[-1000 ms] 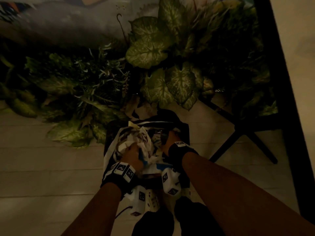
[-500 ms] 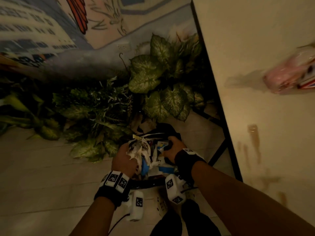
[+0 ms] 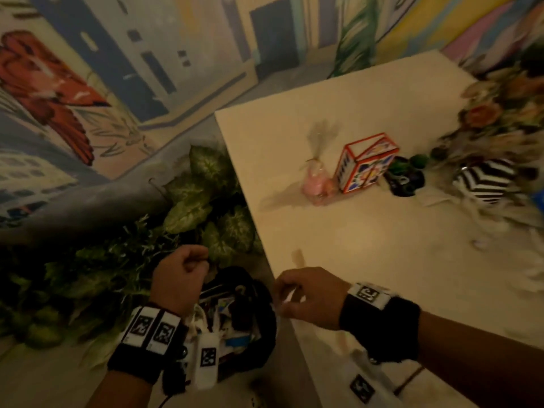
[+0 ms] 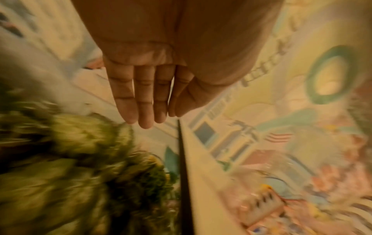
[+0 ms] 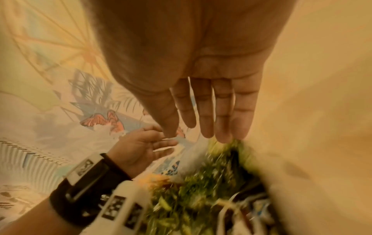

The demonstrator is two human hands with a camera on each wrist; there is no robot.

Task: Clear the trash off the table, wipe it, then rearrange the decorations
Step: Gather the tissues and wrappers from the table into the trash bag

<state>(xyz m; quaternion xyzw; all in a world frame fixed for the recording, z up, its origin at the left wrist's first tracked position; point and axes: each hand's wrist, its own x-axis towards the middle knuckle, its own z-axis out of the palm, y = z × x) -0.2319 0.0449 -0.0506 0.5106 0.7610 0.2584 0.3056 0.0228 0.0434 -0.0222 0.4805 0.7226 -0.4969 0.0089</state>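
Trash (image 3: 232, 316) sits packed in a black bag (image 3: 265, 293) on the floor, just beside the near corner of the counter (image 3: 368, 237); I see crumpled white and blue wrappers in it, but the light is dim and single pieces are hard to name. The bag's near side is hidden behind the left wrist and its white camera mount.

Above the bag's far rim is the left hand (image 3: 179, 278), its fingers loosely bent in the head view and nearly straight in its wrist view, with nothing in it. The right hand (image 3: 309, 295) is over the counter's edge, fingers relaxed and a little spread, also empty; something pale and blurred lies under it, and I cannot tell what it is or whether the hand touches it.

Farther on the counter stand a pink vase (image 3: 316, 184) with a dry sprig, a red-framed patterned box (image 3: 365, 163) just beside it, a dark object with green balls (image 3: 404, 175), and a black-and-white striped vase (image 3: 485, 181). The flowers (image 3: 506, 113) at the right edge are smeared by motion. Leafy plants (image 3: 203, 184) fill the floor by the painted wall (image 3: 117, 69).
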